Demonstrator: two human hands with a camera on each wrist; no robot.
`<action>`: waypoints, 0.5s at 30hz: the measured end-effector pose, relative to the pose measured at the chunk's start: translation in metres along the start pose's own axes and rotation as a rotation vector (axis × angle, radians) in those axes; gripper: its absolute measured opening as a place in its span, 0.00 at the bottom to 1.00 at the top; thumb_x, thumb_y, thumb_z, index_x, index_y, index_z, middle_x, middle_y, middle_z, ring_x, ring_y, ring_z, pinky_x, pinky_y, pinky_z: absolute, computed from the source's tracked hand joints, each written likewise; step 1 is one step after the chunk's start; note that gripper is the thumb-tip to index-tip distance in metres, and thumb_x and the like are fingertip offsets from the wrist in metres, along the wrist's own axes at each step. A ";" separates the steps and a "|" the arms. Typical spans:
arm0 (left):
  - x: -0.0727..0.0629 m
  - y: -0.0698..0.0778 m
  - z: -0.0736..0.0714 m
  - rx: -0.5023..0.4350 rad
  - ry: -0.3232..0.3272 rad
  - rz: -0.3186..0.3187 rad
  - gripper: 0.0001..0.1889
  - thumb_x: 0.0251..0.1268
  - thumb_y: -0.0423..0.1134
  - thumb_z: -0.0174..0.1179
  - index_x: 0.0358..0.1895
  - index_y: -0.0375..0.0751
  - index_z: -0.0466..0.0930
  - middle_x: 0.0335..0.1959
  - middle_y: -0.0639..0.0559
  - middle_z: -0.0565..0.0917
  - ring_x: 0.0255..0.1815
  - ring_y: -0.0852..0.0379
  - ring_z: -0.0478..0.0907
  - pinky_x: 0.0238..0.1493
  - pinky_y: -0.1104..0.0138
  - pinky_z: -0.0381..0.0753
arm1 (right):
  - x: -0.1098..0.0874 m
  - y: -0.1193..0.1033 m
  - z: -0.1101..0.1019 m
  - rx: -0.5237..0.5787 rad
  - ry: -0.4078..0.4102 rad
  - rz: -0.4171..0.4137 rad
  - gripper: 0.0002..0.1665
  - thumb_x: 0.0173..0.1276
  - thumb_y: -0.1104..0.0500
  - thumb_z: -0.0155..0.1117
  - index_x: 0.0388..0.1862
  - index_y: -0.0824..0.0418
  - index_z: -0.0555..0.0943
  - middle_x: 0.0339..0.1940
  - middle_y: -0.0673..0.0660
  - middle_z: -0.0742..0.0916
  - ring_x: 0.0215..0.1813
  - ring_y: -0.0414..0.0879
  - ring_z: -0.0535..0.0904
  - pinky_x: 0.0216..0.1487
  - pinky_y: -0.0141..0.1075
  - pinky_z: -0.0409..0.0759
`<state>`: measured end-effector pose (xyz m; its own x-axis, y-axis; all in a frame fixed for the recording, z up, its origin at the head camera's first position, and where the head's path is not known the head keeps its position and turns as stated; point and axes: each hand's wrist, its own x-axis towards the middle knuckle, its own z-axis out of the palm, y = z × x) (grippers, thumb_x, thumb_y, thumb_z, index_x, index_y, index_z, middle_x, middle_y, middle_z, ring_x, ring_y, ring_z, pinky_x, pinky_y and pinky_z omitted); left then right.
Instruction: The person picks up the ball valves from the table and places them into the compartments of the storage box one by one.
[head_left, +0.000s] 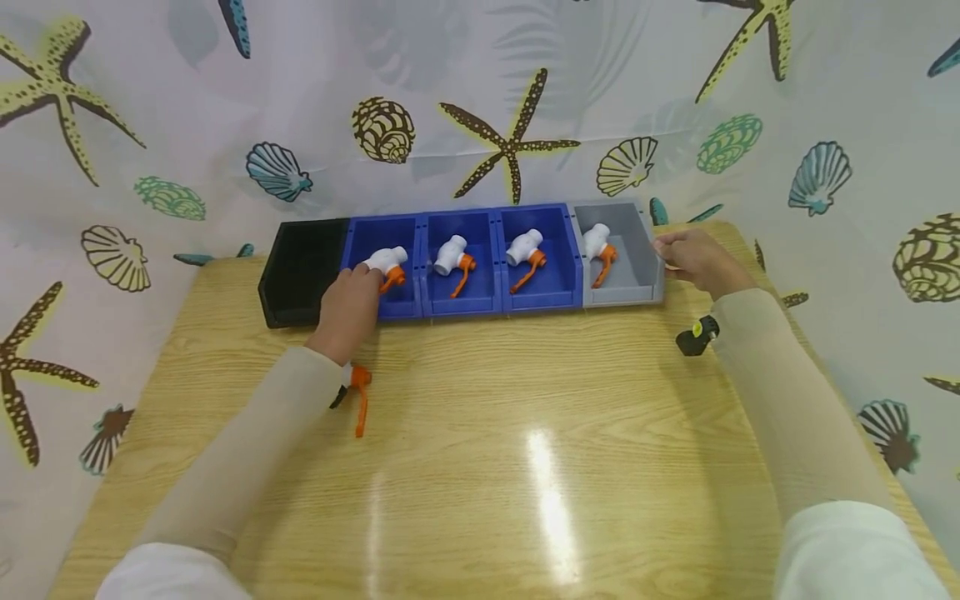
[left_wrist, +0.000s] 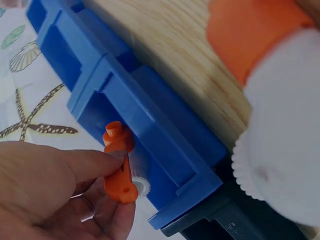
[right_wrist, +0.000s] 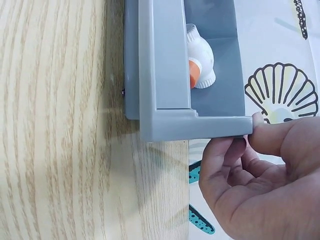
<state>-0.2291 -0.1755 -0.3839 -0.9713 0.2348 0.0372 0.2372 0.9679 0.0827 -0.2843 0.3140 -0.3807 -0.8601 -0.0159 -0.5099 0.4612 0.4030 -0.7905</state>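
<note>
My left hand (head_left: 351,304) reaches into the leftmost blue bin (head_left: 396,310). Its thumb and fingers pinch the orange handle (left_wrist: 119,185) of a white PVC ball valve (head_left: 388,257), whose white body is partly behind the handle in the left wrist view. At the other end of the row my right hand (head_left: 697,257) grips the outer side wall of a grey bin (right_wrist: 215,127), thumb on the rim and fingers below. Inside that bin lies another white ball valve (right_wrist: 202,55) with an orange handle.
A black bin (head_left: 300,271) stands at the row's left end. The other two blue bins each hold a ball valve (head_left: 450,255). Under my left wrist, one more ball valve (head_left: 361,377) lies on the wooden table (head_left: 480,467). A patterned cloth (head_left: 315,83) hangs behind.
</note>
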 end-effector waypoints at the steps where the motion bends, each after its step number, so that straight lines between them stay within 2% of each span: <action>1: 0.001 0.000 0.003 0.020 -0.002 0.003 0.06 0.65 0.28 0.54 0.43 0.33 0.77 0.37 0.39 0.75 0.34 0.43 0.71 0.35 0.53 0.75 | 0.000 0.000 0.000 0.000 -0.001 0.003 0.32 0.76 0.55 0.42 0.72 0.69 0.51 0.70 0.62 0.59 0.65 0.49 0.59 0.62 0.41 0.64; 9: 0.007 -0.001 0.016 0.088 0.015 0.025 0.08 0.66 0.27 0.51 0.46 0.32 0.77 0.39 0.38 0.76 0.37 0.42 0.71 0.38 0.51 0.75 | 0.002 0.000 0.000 -0.009 -0.001 0.011 0.32 0.75 0.54 0.42 0.72 0.68 0.50 0.70 0.62 0.58 0.67 0.50 0.56 0.63 0.41 0.64; 15: 0.011 0.002 0.015 0.093 -0.006 0.019 0.08 0.66 0.27 0.50 0.44 0.32 0.78 0.39 0.39 0.77 0.39 0.42 0.73 0.39 0.50 0.76 | 0.002 0.000 -0.002 0.002 0.003 0.030 0.33 0.75 0.54 0.42 0.73 0.67 0.50 0.72 0.62 0.56 0.68 0.50 0.56 0.64 0.42 0.63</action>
<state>-0.2400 -0.1696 -0.3980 -0.9668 0.2533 0.0321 0.2531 0.9674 -0.0109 -0.2867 0.3157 -0.3813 -0.8465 -0.0011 -0.5323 0.4871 0.4017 -0.7755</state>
